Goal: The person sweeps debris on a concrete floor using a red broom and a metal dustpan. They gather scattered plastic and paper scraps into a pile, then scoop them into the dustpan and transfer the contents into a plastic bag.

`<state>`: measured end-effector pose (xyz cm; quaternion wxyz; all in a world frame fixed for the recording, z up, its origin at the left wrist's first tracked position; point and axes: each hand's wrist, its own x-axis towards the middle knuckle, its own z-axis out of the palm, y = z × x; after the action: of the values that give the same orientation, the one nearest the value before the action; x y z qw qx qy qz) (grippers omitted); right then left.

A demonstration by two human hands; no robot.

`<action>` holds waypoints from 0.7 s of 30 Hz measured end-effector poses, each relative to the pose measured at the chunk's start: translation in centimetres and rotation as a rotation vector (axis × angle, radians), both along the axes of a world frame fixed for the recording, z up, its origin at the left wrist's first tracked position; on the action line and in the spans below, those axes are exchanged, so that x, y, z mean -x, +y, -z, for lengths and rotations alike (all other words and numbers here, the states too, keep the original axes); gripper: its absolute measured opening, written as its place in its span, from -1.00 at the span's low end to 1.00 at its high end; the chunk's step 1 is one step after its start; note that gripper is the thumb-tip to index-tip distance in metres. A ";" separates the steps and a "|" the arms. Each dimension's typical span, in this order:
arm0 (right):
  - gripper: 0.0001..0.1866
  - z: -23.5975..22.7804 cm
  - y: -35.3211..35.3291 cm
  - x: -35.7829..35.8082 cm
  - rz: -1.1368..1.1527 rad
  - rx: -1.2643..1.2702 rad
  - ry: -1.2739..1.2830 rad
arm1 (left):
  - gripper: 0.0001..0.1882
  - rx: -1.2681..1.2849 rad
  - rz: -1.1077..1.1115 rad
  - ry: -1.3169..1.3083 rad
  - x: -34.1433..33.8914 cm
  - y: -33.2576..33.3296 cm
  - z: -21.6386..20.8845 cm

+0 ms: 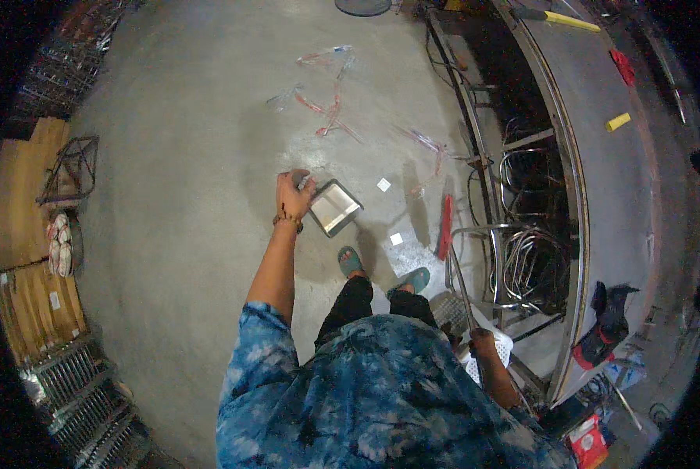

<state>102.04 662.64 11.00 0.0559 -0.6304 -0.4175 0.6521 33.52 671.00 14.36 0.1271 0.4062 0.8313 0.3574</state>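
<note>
My left hand (294, 194) is stretched forward, fingers curled at the upper left side of a dustpan (337, 208). The pan has a dark rim and a pale, shiny inside; its grip is mostly hidden by my fingers. Down at the right, my right hand (483, 344) is closed round the long stick of a broom (445, 227), whose narrow red head points away from me near the table's underside. Two small white squares, one (383, 184) right of the dustpan and another (397, 239) nearer my feet, lie on the floor.
Crumpled clear and reddish plastic strips (330, 109) lie on the grey floor ahead. A long table (569, 156) runs along the right, metal chair frames (526, 266) beneath it. Cardboard boxes (41, 305) and metal racks (84, 391) line the left. A white perforated basket (500, 349) is beside my right hand.
</note>
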 end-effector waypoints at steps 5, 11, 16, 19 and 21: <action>-0.71 -3.6 -1.9 3.9 0.215 0.216 -0.257 | -0.74 0.174 0.205 -0.056 0.4 2.4 -0.3; -0.87 -4.9 -0.3 6.5 -0.016 0.006 -0.256 | -0.76 0.183 0.296 -0.001 -2.6 3.2 -1.6; -0.87 -3.9 0.1 6.6 0.215 0.115 -0.329 | -0.74 0.176 0.264 0.003 -1.6 2.4 -1.2; -0.87 -3.3 0.2 6.2 0.231 0.100 -0.357 | -0.74 0.139 0.207 0.006 -0.3 1.0 -0.5; -0.87 -2.8 0.9 6.3 0.017 -0.052 -0.323 | -0.75 0.108 0.150 -0.025 0.6 -0.6 0.1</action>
<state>95.76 663.57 13.82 0.0098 -0.7289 -0.4325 0.5306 32.88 670.41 14.28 0.1856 0.4555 0.8150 0.3062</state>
